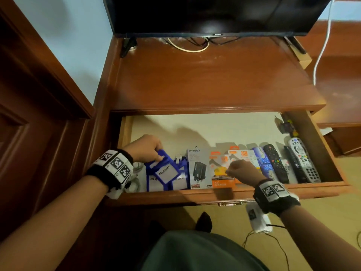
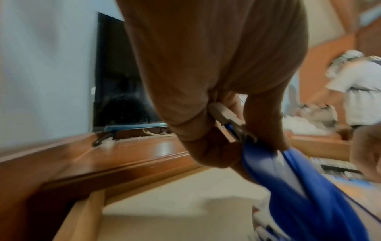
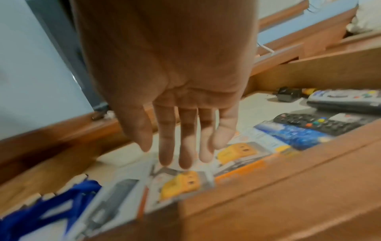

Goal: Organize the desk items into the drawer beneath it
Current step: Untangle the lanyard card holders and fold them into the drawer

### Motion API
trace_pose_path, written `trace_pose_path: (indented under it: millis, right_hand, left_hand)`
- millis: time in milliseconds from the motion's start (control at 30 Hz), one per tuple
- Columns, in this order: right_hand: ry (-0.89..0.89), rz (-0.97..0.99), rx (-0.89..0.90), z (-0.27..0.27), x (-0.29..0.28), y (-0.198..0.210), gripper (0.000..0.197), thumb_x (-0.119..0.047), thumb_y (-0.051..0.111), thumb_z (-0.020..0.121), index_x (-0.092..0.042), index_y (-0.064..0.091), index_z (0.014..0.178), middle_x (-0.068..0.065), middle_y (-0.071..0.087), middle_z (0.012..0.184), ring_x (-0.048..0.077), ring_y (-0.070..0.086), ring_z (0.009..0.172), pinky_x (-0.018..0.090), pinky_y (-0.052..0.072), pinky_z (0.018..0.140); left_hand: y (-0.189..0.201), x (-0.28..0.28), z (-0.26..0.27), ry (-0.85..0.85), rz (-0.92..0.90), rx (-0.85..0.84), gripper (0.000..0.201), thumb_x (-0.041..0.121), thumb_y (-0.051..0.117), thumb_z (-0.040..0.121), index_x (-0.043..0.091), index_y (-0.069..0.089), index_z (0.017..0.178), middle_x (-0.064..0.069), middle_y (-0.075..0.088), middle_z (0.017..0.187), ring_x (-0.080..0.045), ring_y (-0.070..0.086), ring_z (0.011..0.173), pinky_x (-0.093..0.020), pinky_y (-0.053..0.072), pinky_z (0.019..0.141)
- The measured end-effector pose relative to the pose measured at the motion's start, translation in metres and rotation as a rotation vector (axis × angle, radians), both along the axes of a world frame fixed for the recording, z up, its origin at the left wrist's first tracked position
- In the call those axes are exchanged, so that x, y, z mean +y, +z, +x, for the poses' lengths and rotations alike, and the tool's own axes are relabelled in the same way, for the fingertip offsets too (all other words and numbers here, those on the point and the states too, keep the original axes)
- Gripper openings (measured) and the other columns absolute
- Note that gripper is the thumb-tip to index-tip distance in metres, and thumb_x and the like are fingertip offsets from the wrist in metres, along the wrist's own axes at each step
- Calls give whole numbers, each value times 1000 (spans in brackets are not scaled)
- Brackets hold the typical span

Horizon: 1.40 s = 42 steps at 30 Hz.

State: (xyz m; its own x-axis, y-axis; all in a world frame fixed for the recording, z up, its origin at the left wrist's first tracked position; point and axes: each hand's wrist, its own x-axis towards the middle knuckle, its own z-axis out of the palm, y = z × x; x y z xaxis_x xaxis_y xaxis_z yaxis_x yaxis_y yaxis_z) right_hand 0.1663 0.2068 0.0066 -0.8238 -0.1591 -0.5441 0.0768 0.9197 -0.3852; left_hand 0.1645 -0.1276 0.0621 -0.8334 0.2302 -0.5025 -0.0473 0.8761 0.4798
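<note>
The drawer (image 1: 175, 196) stands pulled out under the desk (image 1: 205, 79). My left hand (image 1: 148, 149) pinches the top of a blue badge holder (image 1: 166, 173) lifted over others at the drawer's left; the left wrist view shows the fingers (image 2: 216, 97) curled round the blue holder (image 2: 299, 187). My right hand (image 1: 240, 171) hovers over two orange charger boxes (image 1: 220, 173), its fingers (image 3: 181, 130) straight, just above the boxes (image 3: 181, 182) and holding nothing. A grey charger box (image 1: 197, 169) lies between the holders and the orange boxes.
Right of the boxes lie a blue patterned box (image 1: 261, 163), black remotes (image 1: 275, 163) and a grey remote (image 1: 304, 161). A small black adapter (image 1: 285, 126) sits at the back right. A TV (image 1: 214, 14) stands on the desk. Another person (image 2: 358, 91) is across the room.
</note>
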Motion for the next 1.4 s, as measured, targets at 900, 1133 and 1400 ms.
trace_pose_path:
  millis: [900, 1133, 1400]
  right_hand:
    - [144, 220, 67, 36, 29, 2, 29, -42, 59, 79, -24, 47, 59, -9, 51, 64, 15, 56, 70, 26, 46, 65]
    - [281, 127, 55, 42, 42, -9, 43, -57, 71, 64, -29, 52, 91, -7, 55, 111, 17, 51, 104, 40, 49, 87]
    - [551, 266, 171, 44, 41, -23, 64, -39, 71, 76, -18, 43, 128, 4, 46, 131, 24, 43, 122, 37, 42, 97]
  left_hand:
    - [-77, 47, 26, 68, -515, 154, 49, 15, 70, 75, 14, 43, 115, -10, 43, 120, -29, 48, 109, -37, 50, 74]
    - [-73, 50, 47, 102, -408, 286, 64, 20, 75, 73, 22, 41, 127, -4, 38, 129, -24, 39, 118, -32, 45, 88]
    - [-79, 84, 78, -347, -256, 7, 79, 62, 71, 70, 27, 41, 134, 2, 23, 144, -21, 22, 133, -43, 30, 109]
